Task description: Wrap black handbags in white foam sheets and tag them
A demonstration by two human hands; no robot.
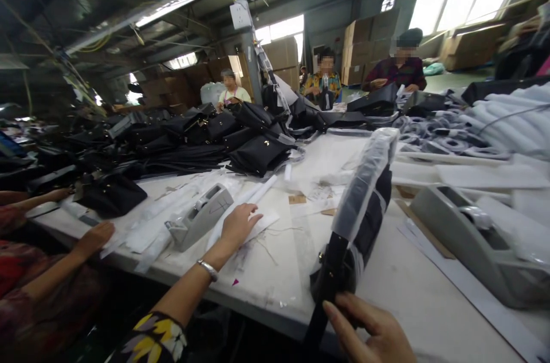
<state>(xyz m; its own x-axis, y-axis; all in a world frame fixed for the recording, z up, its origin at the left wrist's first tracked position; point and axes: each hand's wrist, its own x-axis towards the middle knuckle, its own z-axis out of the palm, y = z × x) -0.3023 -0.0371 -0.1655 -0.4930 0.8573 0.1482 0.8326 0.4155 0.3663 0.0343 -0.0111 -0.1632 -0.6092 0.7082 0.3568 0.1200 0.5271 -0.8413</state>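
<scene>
My left hand [239, 224] reaches forward over the white table [421, 300], fingers flat on a white strip of paper [258, 224] beside a grey tape dispenser [200, 217]. A silver bracelet is on that wrist. My right hand [373, 331] is at the bottom edge, fingers wrapped round the lower end of a black bag [358, 225]. The bag stands up from the table, partly wrapped in clear plastic film.
A second grey tape dispenser [476, 243] sits at right. Heaps of black bags [201, 139] cover the far table, white foam sheets [507, 117] lie far right. A co-worker's hands [92, 237] rest at left. Three people sit across the table, cardboard boxes behind them.
</scene>
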